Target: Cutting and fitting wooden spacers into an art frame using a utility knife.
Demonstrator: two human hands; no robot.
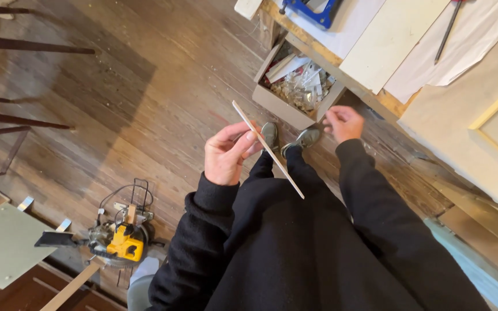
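The left hand (pixel 227 154) held a thin, pale wooden strip (pixel 268 149); the thumb and the fingers (pixel 242 136) were pinching it near its upper part, so the strip ran slantwise from upper left to lower right, across the front of the person's dark sweatshirt (pixel 295 242); its lower end hung free. The right hand (pixel 343 122) was apart from the strip, with the fingers curled loosely inward and holding nothing that could be seen; it hovered just beside an open cardboard box (pixel 278 101) full of small metal parts and clear bags — the box stood on the wooden floor (pixel 145 86) under the edge of a workbench (pixel 387 40). Two grey shoes (pixel 288 138) showed between the hands; a yellow mitre saw (pixel 123 237) stood on the floor at lower left, well apart from both hands
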